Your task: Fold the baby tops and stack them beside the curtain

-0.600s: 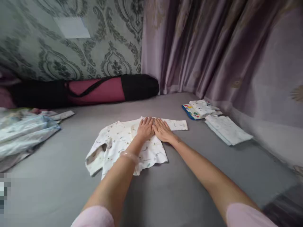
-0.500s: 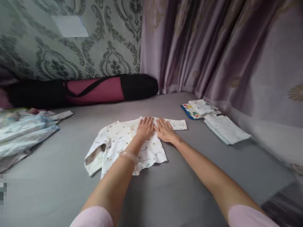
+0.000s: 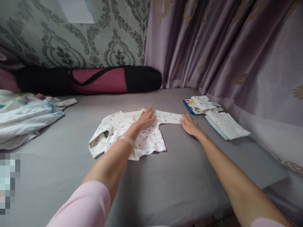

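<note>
A small white baby shirt [image 3: 151,135] with a scattered print lies spread on the grey sheet. My left hand [image 3: 146,118] rests flat on its upper right part, near the shoulder, fingers stretched out. At the cuff of the straightened right sleeve [image 3: 169,117] is my right hand [image 3: 190,125], flat with fingers extended, touching the sleeve's end. The shirt's other sleeve [image 3: 98,143] bends downward on the left, its opening facing the near side. My left forearm covers part of the shirt's lower front.
Folded white cloths [image 3: 227,124] lie at the right by the curtain [image 3: 175,47], behind them a folded colourful-print cloth [image 3: 193,106]. A heap of loose clothes [image 3: 30,119] sits at the left. A long black and maroon bag [image 3: 99,80] lies along the wall.
My right hand has slid rightward along the sleeve from the shoulder to the cuff, and the sleeve now lies flat. My left hand stays on the shirt. The view has tilted slightly down.
</note>
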{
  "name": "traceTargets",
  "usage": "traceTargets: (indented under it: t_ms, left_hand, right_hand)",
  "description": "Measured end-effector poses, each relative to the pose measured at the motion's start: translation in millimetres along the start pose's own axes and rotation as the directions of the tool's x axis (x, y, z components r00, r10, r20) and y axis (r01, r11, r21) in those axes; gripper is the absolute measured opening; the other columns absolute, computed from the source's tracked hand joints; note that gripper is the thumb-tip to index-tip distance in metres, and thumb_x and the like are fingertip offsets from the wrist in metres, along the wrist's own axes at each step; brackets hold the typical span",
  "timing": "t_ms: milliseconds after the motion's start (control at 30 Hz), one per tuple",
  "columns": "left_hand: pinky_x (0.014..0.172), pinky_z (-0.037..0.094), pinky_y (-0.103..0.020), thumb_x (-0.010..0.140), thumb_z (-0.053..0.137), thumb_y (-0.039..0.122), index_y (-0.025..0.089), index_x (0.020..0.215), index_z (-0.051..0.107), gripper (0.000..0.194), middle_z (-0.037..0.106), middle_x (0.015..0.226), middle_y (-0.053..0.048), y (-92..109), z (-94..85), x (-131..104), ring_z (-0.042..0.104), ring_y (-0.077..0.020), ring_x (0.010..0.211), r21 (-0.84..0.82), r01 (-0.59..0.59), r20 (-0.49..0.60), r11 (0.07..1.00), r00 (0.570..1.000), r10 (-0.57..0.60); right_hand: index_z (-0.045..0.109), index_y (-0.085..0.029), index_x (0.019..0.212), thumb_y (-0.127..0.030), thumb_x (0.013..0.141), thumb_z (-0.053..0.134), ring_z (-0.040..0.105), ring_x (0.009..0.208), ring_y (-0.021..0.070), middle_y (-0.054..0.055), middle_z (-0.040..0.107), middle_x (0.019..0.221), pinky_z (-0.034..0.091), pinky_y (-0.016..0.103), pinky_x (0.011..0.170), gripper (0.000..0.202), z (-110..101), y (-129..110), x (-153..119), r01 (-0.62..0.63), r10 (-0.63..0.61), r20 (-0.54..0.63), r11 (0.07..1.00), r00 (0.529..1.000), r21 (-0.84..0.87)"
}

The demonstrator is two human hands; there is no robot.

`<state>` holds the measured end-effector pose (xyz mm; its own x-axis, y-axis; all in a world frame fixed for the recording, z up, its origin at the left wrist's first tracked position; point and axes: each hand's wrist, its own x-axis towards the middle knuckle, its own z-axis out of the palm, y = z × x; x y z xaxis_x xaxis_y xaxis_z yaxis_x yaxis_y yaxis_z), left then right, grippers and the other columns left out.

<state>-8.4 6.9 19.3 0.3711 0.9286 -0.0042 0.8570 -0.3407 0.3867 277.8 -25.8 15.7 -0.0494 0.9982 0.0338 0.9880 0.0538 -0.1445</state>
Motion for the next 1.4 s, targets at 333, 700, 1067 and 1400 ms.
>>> traceTargets:
  t_ms: [333, 700, 1067, 1400]
  left_hand:
    - [0.089, 0.049, -0.039, 0.096, 0.041, 0.043, 0.018, 0.118, 0.059, 0.038, 0.061, 0.116, -0.013, -29.2, -67.0, -148.2, 0.061, -0.0224, 0.100, -0.071, -0.140, -0.231, 0.988, 0.965, 0.121]
    - [0.071, 0.049, -0.029, 0.086, 0.059, 0.049, 0.023, 0.114, 0.056, 0.038, 0.064, 0.091, -0.002, -54.1, -37.8, -300.4, 0.060, -0.0165, 0.077, -0.168, 0.244, -0.216, 0.955, 0.936, -0.277]
    - [0.086, 0.047, -0.031, 0.099, 0.034, 0.028, 0.022, 0.117, 0.059, 0.031, 0.059, 0.105, -0.008, -65.4, -31.2, -288.5, 0.058, -0.0182, 0.096, 0.002, 0.000, -0.209, 1.000, 0.978, 0.000]
    - [0.076, 0.044, -0.032, 0.091, 0.039, 0.016, 0.017, 0.088, 0.061, 0.022, 0.056, 0.088, -0.008, -64.4, -71.1, -271.0, 0.053, -0.0197, 0.082, 0.279, -0.151, 0.110, 0.948, 0.986, 0.125]
  right_hand:
    - [0.066, -0.023, 0.104, -0.033, 0.091, 0.052, 0.062, 0.079, 0.0146, 0.004, 0.066, 0.101, 0.049, 0.027, 0.073, 0.021, -27.4, -74.6, -82.8, 0.498, -0.551, -0.022, 0.736, 0.834, 0.458]
    - [0.059, -0.025, 0.114, -0.034, 0.098, 0.042, 0.064, 0.086, 0.0192, 0.007, 0.064, 0.102, 0.050, 0.031, 0.077, 0.025, -9.4, -76.8, -98.8, 0.714, -0.732, -0.029, 0.654, 0.681, 0.250]
    - [0.060, -0.024, 0.115, -0.021, 0.098, 0.034, 0.065, 0.089, 0.0195, 0.010, 0.063, 0.112, 0.052, 0.030, 0.074, 0.031, -13.0, -80.4, -102.8, 0.796, -0.795, -0.048, 0.602, 0.605, 0.065]
    - [0.063, -0.024, 0.100, -0.008, 0.089, 0.038, 0.061, 0.077, 0.0173, 0.006, 0.063, 0.105, 0.044, 0.029, 0.065, 0.033, -30.7, -78.1, -90.1, 0.809, -0.803, 0.100, 0.586, 0.587, -0.043]
